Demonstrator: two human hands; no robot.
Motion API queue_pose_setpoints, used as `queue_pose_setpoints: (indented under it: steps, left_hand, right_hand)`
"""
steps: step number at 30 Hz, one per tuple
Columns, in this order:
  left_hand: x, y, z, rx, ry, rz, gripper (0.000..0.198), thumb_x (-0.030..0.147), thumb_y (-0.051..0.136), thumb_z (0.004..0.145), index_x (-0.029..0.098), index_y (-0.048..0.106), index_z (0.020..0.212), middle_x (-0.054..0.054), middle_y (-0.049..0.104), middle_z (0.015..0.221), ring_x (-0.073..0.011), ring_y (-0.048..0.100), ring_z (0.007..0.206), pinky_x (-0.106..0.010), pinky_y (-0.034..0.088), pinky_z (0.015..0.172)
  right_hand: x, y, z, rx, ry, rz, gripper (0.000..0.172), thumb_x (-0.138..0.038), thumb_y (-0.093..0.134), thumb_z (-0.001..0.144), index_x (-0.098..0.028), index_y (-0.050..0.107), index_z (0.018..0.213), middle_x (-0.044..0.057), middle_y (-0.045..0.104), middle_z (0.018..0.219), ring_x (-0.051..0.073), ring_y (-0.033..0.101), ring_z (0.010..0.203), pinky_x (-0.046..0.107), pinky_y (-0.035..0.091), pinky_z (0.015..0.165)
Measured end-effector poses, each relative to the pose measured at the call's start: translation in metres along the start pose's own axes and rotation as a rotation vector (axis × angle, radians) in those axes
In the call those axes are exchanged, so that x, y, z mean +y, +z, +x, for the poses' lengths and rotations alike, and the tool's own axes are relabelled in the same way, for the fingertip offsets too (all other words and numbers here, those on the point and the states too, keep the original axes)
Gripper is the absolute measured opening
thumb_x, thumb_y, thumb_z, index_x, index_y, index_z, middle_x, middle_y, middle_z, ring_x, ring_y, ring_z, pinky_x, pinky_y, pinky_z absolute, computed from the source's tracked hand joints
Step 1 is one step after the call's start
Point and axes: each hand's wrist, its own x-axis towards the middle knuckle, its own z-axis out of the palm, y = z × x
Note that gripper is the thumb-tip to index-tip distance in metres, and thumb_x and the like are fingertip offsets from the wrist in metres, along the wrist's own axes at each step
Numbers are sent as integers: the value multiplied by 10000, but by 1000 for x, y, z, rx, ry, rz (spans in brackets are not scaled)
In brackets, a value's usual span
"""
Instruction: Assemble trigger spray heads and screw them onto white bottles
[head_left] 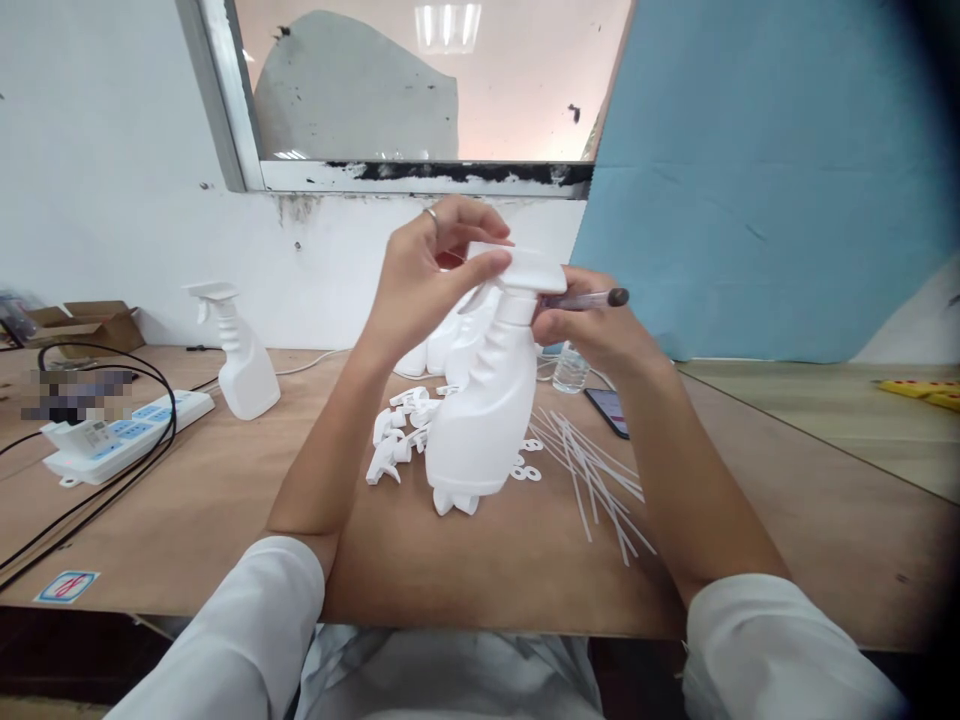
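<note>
A wooden table (187,520) stands against a white wall (97,130) below a window (420,90), beside a blue panel (765,180).

One view only, from a camera worn on the person's head. It looks forward and slightly down, along both forearms, and sits close enough that the white sleeves (247,640) fill the bottom edge. The left hand (424,275) and right hand (592,330) meet near the middle of the picture, raised above the counter (225,500). Beyond the fingers (480,265) the view faces a white wall with a window (427,90) above them; a blue panel (765,180) stands to their right. The right edge darkens into vignette.
</note>
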Motion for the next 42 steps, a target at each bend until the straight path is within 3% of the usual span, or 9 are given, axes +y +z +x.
queue_pose_setpoints:
  steps: [4,6,9,13,17,25,30,35,42]
  left_hand:
    - [-11,1,3,-135,371,215,265,362,678,852,260,530,1046,-3,634,1090,-208,607,1128,-272,503,814]
    - [-19,-3,9,-154,471,317,398,411,656,867,283,450,1183,-27,603,1164,-199,604,1107,-297,496,840]
    - [-29,-9,18,-221,418,462,604,518,655,831,269,383,1310,-71,560,1237,-213,590,1087,-315,485,846]
    - [-36,-14,23,-448,241,629,624,582,685,756,207,519,1226,-79,614,1076,-220,599,966,-300,469,776]
    - [-36,-17,24,-629,197,666,454,597,652,782,163,618,909,-31,579,756,-153,552,687,-264,405,606]
    - [-46,-32,35,-845,218,484,457,591,729,693,164,610,805,0,557,687,-132,529,657,-238,373,564]
    - [-45,-41,37,-844,140,531,426,558,710,722,171,611,870,-6,580,777,-133,521,700,-234,370,590]
    - [-52,-46,44,-834,87,771,448,575,726,692,171,542,747,3,501,698,-125,454,634,-248,315,561]
    - [-65,-46,49,-885,8,818,423,556,713,693,183,595,855,-7,544,757,-144,485,663,-260,313,577]
  right_hand:
    - [-6,3,-4,86,-41,65,358,-411,849,645,-194,613,803,-14,513,671,115,502,576,246,385,460]
    - [-7,4,-2,154,-57,96,334,-387,846,659,-194,602,782,-18,502,659,105,479,550,244,371,443]
    - [-4,4,3,309,-87,166,334,-402,829,684,-210,566,755,-31,469,622,90,420,498,251,323,411]
    - [2,6,9,454,-108,257,380,-466,778,733,-226,488,682,-47,382,559,85,347,448,272,236,383]
    - [4,8,9,407,-109,214,434,-512,770,713,-232,442,664,-50,367,546,92,343,444,273,249,376]
    - [10,4,3,239,-237,178,406,-537,771,673,-226,550,813,-11,505,688,134,509,593,292,463,499]
    - [14,2,8,153,-284,161,394,-421,810,682,-245,594,961,6,539,861,161,561,785,319,516,667]
    - [19,4,13,208,-222,20,340,-392,833,675,-222,562,790,-9,467,738,146,505,696,297,455,590]
    - [17,8,10,50,-185,-86,387,-387,823,690,-231,606,971,19,580,885,143,509,709,302,438,625]
